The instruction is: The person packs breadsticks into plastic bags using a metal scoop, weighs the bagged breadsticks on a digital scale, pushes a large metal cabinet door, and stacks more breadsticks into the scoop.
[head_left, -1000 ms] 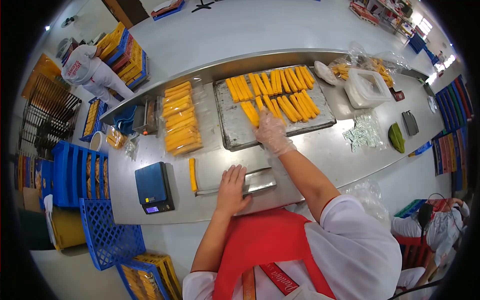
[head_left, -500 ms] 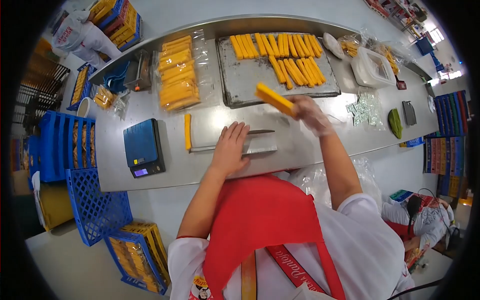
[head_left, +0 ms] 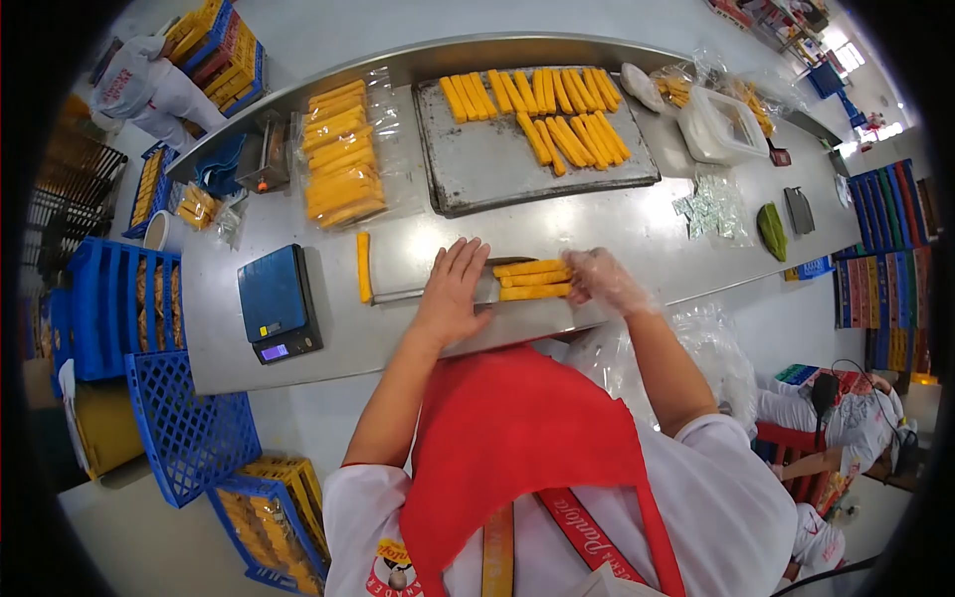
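My left hand (head_left: 455, 297) lies flat, fingers stretched out, across a long metal channel (head_left: 532, 314) near the front of the steel table. My right hand (head_left: 601, 283), in a clear plastic glove, grips the right ends of several yellow breadsticks (head_left: 529, 281). They lie side by side at the channel, and their left ends point toward my left hand. A single breadstick (head_left: 364, 267) stands crosswise at the channel's left end. Beyond my hands is a dark baking tray (head_left: 468, 179), with two rows of breadsticks on it.
Bagged breadsticks (head_left: 343, 154) lie left of the tray. A digital scale (head_left: 276, 301) sits at the front left. To the right are a clear plastic tub (head_left: 711, 129), small packets (head_left: 711, 211) and a green leaf-shaped thing (head_left: 771, 232). A co-worker (head_left: 154, 85) stands beyond the table.
My right hand has come down from near the tray's front edge, bringing the breadsticks to the metal channel. My left hand stays flat in place. The whole view has shifted slightly.
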A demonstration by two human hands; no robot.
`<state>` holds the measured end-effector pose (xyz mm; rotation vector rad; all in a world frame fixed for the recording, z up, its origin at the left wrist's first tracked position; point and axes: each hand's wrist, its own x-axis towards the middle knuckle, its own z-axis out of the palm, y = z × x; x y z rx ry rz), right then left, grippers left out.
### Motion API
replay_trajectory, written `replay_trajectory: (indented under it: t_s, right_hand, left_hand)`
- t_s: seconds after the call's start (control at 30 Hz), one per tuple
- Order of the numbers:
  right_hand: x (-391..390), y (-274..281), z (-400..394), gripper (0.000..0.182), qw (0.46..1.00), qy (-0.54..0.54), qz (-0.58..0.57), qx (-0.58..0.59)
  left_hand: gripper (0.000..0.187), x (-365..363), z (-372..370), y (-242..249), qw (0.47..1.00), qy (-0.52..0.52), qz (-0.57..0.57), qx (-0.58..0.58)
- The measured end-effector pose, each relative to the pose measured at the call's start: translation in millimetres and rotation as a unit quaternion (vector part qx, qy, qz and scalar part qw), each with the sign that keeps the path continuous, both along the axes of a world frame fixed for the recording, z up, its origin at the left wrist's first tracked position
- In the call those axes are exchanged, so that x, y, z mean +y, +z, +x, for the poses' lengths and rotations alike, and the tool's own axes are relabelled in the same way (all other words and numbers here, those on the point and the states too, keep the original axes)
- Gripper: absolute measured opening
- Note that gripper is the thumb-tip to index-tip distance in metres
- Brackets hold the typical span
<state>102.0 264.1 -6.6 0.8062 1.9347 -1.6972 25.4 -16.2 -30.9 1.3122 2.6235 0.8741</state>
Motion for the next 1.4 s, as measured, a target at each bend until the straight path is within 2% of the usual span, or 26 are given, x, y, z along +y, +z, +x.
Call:
replay_trajectory:
  t_s: [0.03,0.07,0.1,0.17,0.2,0.23,0.27,0.3,0.33,0.37,0.43,0.57,0.63,0.67,0.73,0.77,0.83,0.87,0.93,1.07,1.13,1.4]
  right_hand:
    - [-6,-2,4,0.045,0.998,-0.007,-0.003,0.056]
    - [-9,-17,8,0.045,0.996,0.009,-0.051,0.068]
    - [-15,-9,6,0.045,0.996,0.01,-0.046,0.076]
    - [-22,14,-7,0.045,0.989,0.118,0.048,0.073]
    - [-7,-3,-16,0.04,0.978,0.131,0.118,0.107]
    - [2,-11,-28,0.04,0.977,0.13,0.124,0.118]
    - [11,-17,-42,0.038,0.948,0.069,0.254,0.179]
    - [17,-18,-53,0.035,0.897,0.004,0.376,0.233]
    - [22,-11,-68,0.029,0.883,-0.005,0.434,0.178]
    - [26,-13,-79,0.029,0.883,-0.008,0.434,0.181]
    - [34,-33,-103,0.03,0.825,-0.028,0.508,0.245]
    - [38,-53,-153,0.036,0.834,-0.018,0.516,0.193]
    - [33,-44,-160,0.022,0.831,-0.042,0.496,0.248]
    - [34,-39,-158,0.022,0.832,-0.043,0.495,0.247]
    - [34,-20,-150,0.019,0.779,-0.045,0.587,0.219]
    - [38,-22,-150,0.019,0.779,-0.043,0.586,0.217]
    - [48,-29,-152,0.034,0.793,-0.007,0.595,0.132]
    - [50,-33,-156,0.034,0.793,-0.005,0.595,0.132]
    - [52,-36,-161,0.041,0.856,-0.036,0.459,0.234]
    - [19,-5,-170,0.043,0.839,-0.056,0.523,0.141]
    - [4,18,-166,0.055,0.831,0.003,0.551,0.076]
    - [22,0,-172,0.055,0.816,0.064,0.569,0.083]
  left_hand:
    - [0.1,2,1,1,1.0,0.0,0.003,0.007]
    - [0.099,5,3,1,1.0,0.011,-0.007,0.008]
    - [0.099,7,4,3,1.0,0.021,-0.017,0.011]
    - [0.099,7,6,5,0.999,0.029,-0.026,0.021]
    - [0.101,5,7,2,0.998,0.032,-0.048,0.018]
    - [0.102,4,6,2,0.997,0.035,-0.071,0.015]
    - [0.102,3,5,5,0.997,0.035,-0.068,0.025]
    - [0.102,2,6,8,0.996,0.043,-0.074,0.013]
    - [0.101,1,8,10,0.995,0.05,-0.082,-0.002]
    - [0.101,0,9,10,0.995,0.049,-0.083,0.003]
    - [0.099,1,11,9,0.996,0.063,-0.06,0.003]
    - [0.099,2,12,7,0.997,0.065,-0.036,0.014]
    - [0.1,2,12,10,0.997,0.067,-0.046,0.003]
    - [0.101,2,11,12,0.996,0.069,-0.053,-0.009]
    - [0.101,2,12,11,0.996,0.07,-0.047,-0.005]
    - [0.101,2,12,10,0.997,0.072,-0.039,-0.001]
    - [0.101,3,12,9,0.997,0.073,-0.034,-0.003]
    - [0.101,3,12,9,0.997,0.073,-0.029,-0.002]
    - [0.1,3,11,9,0.997,0.071,-0.023,0.005]
    - [0.099,5,11,10,0.997,0.069,-0.019,0.015]
    - [0.1,5,11,10,0.997,0.073,-0.023,0.01]
    - [0.099,6,13,7,0.996,0.082,-0.019,0.004]
